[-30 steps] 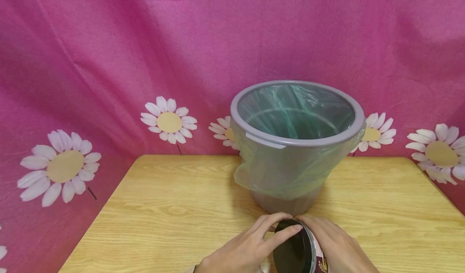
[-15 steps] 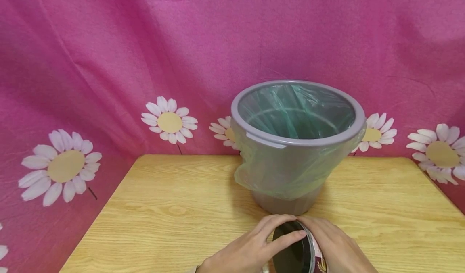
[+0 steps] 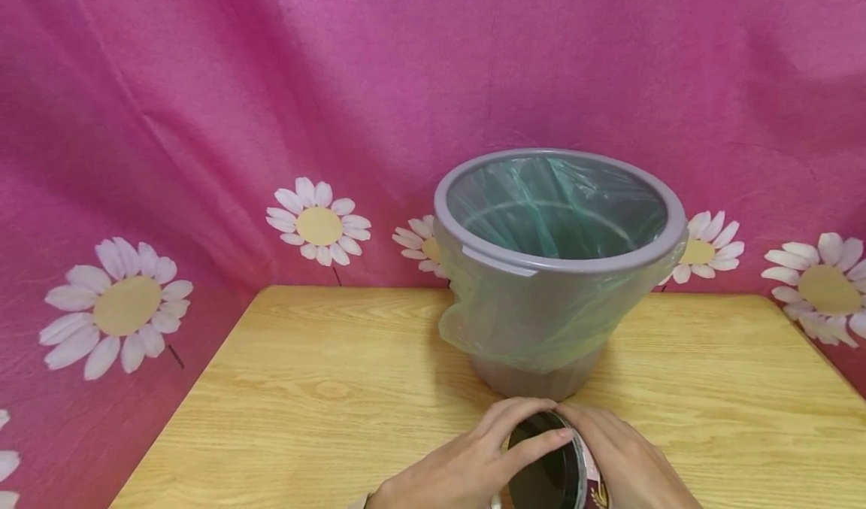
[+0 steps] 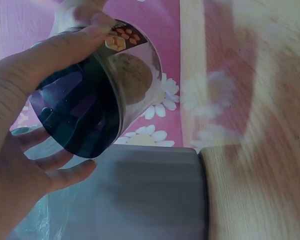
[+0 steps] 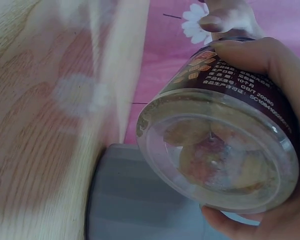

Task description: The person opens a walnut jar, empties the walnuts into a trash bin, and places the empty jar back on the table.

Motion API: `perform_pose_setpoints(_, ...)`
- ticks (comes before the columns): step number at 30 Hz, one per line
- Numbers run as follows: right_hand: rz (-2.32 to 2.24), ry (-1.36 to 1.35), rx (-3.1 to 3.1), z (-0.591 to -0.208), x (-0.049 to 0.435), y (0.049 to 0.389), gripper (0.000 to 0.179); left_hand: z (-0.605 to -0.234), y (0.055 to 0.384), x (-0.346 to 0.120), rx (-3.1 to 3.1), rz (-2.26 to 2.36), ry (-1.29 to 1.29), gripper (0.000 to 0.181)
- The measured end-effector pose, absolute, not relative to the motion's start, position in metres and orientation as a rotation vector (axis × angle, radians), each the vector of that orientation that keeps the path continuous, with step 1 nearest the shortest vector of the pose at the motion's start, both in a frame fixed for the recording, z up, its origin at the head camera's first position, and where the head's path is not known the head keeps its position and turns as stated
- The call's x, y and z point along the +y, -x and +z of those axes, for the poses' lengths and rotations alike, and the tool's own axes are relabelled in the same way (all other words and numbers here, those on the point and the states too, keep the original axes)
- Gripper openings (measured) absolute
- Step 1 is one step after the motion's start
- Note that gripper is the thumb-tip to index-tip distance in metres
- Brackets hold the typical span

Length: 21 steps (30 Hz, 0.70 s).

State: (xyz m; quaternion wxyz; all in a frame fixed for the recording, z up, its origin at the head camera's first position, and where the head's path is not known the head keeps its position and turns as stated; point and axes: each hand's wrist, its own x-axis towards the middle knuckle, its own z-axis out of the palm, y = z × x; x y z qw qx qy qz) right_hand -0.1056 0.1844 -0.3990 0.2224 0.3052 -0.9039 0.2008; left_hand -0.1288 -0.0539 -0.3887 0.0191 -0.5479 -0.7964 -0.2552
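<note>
Low in the head view, a clear plastic jar point(image 3: 593, 473) lies tipped on its side between my hands, its dark lid point(image 3: 537, 475) facing left. My left hand point(image 3: 460, 460) grips that lid, thumb across its face and rim, other fingers around the far edge. Around the jar's body curls my right hand point(image 3: 632, 460). From the right wrist, the see-through base point(image 5: 215, 160) shows round, biscuit-like pieces inside, under a dark printed label point(image 5: 230, 72). Seen from the left wrist, the lid sits on the jar. The jar's lower side is hidden in the head view.
Just beyond my hands stands a grey bin point(image 3: 555, 266) with a thin greenish bag lining it and hanging over its outside. It rests on a wood-grain table point(image 3: 304, 396). A pink cloth point(image 3: 406, 65) with white daisies hangs behind and at the sides.
My left thumb and fingers have shifted slightly right across the lid, mostly in the first half second. The head view has drifted a little; the bin stays in place.
</note>
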Motion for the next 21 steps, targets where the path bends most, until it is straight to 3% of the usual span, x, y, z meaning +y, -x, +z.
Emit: perform_pose_setpoints(21,0.581,-0.815,-2.522,-0.4005,0.1819,0.1055,0.104,-0.3847,0.132,-0.057,-2.472,-0.586,1.702,0.093)
